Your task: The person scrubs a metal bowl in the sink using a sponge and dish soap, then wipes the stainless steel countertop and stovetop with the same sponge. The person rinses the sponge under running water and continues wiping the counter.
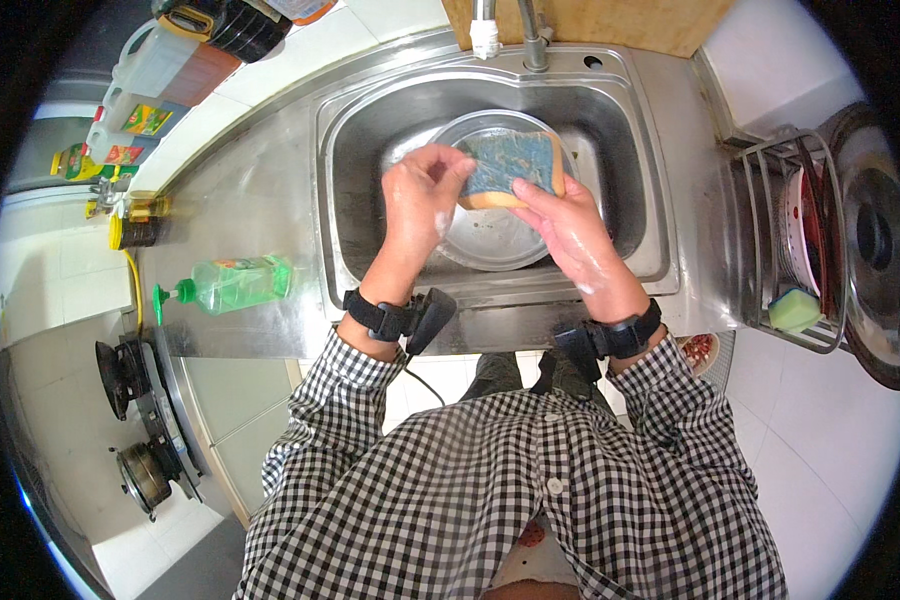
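My right hand (568, 217) is closed on a sponge (514, 166) with a worn blue scouring face and yellow edges, its thumb on the blue side. At the sponge's left edge is my left hand (427, 191), its thumb and index finger brought together; whether they pinch a bit of the sponge cannot be told. Below both hands a round metal basin (487, 238) with a little water stands in the steel sink (360, 225). White suds cling to both wrists.
A green pump bottle (240, 285) lies on the counter at left. The faucet (536, 52) rises behind the sink. On the right stands a wire rack (761, 225) with dishes and a green sponge (795, 310). Large bottles (172, 67) line the upper left.
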Available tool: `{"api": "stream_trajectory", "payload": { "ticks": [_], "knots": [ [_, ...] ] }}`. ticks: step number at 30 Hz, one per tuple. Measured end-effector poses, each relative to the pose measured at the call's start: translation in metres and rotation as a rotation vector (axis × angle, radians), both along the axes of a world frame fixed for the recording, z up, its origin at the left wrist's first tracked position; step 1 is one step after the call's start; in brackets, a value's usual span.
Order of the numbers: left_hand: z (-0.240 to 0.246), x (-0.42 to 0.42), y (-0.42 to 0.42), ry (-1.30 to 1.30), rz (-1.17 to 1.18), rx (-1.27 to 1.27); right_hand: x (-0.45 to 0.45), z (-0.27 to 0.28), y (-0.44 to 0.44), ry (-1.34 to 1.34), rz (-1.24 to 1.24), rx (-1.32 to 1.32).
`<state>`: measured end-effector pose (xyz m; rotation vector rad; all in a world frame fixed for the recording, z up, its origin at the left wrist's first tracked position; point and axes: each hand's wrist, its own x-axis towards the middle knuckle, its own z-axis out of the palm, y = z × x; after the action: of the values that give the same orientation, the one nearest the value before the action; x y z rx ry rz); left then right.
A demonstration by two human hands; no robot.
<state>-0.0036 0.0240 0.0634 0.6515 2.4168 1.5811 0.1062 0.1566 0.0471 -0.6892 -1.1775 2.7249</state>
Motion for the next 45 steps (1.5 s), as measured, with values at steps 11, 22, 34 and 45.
{"api": "stream_trajectory", "payload": {
  "ticks": [11, 22, 34, 45],
  "knots": [
    [0.034, -0.032, -0.015, 0.182, 0.317, -0.272, 0.011, 0.001, 0.018, -0.075, -0.071, 0.035],
    [-0.02, 0.007, 0.016, 0.424, -0.447, -0.079, 0.008, -0.005, 0.005, -0.067, 0.114, 0.078],
    [0.002, 0.0, 0.014, 0.264, -0.349, -0.084, 0.021, -0.011, 0.01, -0.112, 0.15, 0.038],
    [-0.016, 0.008, 0.018, 0.194, -0.143, -0.115, 0.012, -0.001, 0.002, -0.155, 0.146, 0.143]
  ]
}}
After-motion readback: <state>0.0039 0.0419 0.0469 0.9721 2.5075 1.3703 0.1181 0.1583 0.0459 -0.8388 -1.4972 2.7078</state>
